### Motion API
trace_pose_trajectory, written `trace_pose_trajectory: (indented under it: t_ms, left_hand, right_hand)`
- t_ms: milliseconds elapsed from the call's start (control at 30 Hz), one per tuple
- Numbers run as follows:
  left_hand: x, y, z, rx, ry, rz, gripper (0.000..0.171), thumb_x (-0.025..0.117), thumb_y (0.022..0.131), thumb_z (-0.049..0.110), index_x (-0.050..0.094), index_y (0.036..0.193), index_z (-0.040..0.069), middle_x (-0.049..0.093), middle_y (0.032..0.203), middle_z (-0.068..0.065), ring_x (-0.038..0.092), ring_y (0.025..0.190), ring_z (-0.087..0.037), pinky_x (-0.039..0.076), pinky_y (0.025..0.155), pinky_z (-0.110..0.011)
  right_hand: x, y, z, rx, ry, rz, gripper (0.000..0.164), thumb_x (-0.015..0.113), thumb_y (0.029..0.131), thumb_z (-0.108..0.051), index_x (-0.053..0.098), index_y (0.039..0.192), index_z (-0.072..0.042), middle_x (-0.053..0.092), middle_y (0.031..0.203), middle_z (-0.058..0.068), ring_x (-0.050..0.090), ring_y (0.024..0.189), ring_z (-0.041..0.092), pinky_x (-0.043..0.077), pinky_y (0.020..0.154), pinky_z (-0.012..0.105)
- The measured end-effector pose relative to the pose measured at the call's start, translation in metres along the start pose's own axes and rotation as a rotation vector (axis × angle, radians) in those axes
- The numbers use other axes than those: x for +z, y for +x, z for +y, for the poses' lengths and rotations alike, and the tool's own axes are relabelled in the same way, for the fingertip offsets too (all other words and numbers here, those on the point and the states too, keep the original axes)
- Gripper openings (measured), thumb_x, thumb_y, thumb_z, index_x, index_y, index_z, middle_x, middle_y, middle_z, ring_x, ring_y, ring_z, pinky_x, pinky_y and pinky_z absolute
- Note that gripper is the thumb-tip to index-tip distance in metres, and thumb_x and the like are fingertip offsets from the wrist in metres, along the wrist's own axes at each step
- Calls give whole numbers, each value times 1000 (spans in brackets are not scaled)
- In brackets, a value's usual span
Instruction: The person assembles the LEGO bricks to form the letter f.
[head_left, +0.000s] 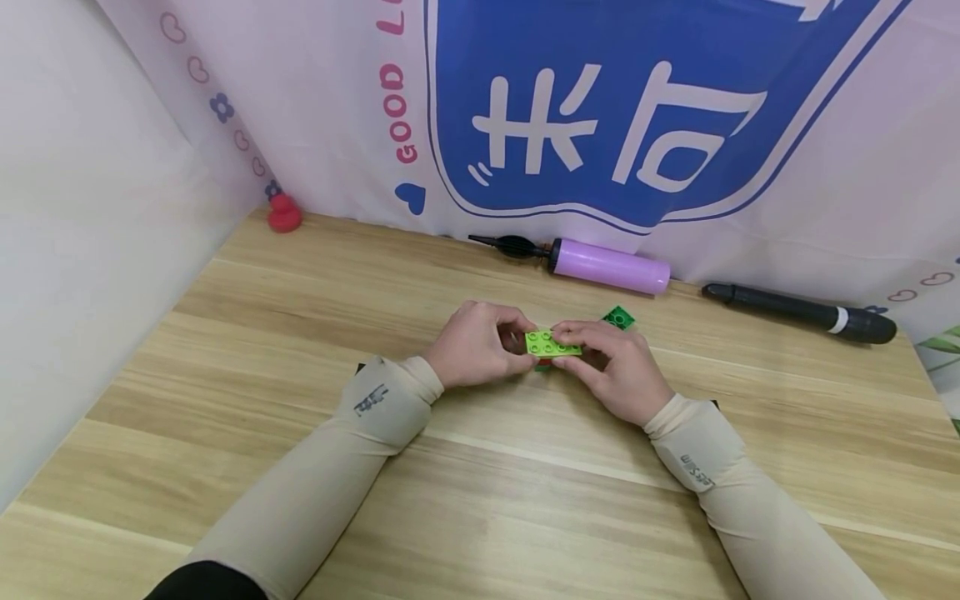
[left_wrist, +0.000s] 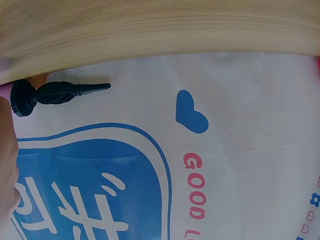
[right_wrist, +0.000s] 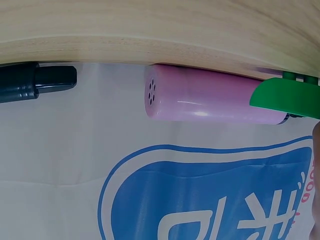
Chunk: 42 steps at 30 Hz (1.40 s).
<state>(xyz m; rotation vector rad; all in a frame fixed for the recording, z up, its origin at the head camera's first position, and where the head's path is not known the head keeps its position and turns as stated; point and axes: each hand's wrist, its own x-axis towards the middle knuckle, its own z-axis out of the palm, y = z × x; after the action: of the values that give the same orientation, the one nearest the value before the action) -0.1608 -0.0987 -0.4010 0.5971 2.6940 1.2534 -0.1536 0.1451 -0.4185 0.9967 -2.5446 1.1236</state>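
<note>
Near the middle of the table in the head view, a lime-green toy brick (head_left: 542, 342) lies studs up between both hands. My left hand (head_left: 474, 346) pinches its left end between thumb and fingers. At the other end, my right hand (head_left: 621, 371) grips it, fingertips over the top and thumb at the near side. Slivers of red and green (head_left: 543, 365) show beneath the brick; their shapes are mostly hidden. A dark green brick (head_left: 619, 317) shows behind the right hand; in the right wrist view this green piece (right_wrist: 285, 97) has a rounded end. Whether it joins the stack, I cannot tell.
Along the table's back edge lie a purple hand pump (head_left: 611, 267) with a black nozzle and a black microphone-like stick (head_left: 795, 312). A small red duck-like figure (head_left: 284, 214) sits in the far left corner. A printed cloth (head_left: 330, 108) hangs behind the wooden table (head_left: 480, 517).
</note>
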Motion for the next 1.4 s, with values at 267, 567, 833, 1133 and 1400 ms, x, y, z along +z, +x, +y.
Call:
trace_pose_trajectory:
  t_ms: [267,567,833,1133,1400]
  left_hand:
    - [0,0,-1,6,9,-1,30,90,82,21,81,110,14,75,86,6,69,80,-7,55,74,-26]
    - [0,0,1,9,16,-4,29,89,83,21,81,109,14,75,85,6,68,79,-8,55,74,-26]
    - [0,-1,1,21,38,-4,26,88,83,22,79,107,16,74,85,6,67,78,-9,54,73,-26]
    - [0,0,-1,56,64,-3,29,87,83,24,79,109,15,75,86,6,68,79,-9,54,73,-24]
    - [0,-1,0,54,63,-5,30,88,83,23,79,109,14,74,87,5,68,79,-10,54,73,-24]
  right_hand:
    - [-1,1,-1,3,-2,-4,31,87,86,-6,80,117,-7,78,125,8,73,119,27,56,102,44]
    - [-1,0,-1,-1,-8,-7,31,87,86,-6,80,116,-6,78,124,9,73,118,27,56,102,44]
    - [-2,1,-1,-1,-9,-13,31,87,87,-8,80,117,-7,77,125,8,73,119,26,56,103,44]
    - [-6,0,-2,-18,-33,-33,39,89,87,-14,78,124,-11,76,129,6,71,121,26,54,104,46]
    - [-9,-1,0,-12,-55,-4,44,90,85,-17,76,126,-10,76,129,5,73,111,21,58,95,43]
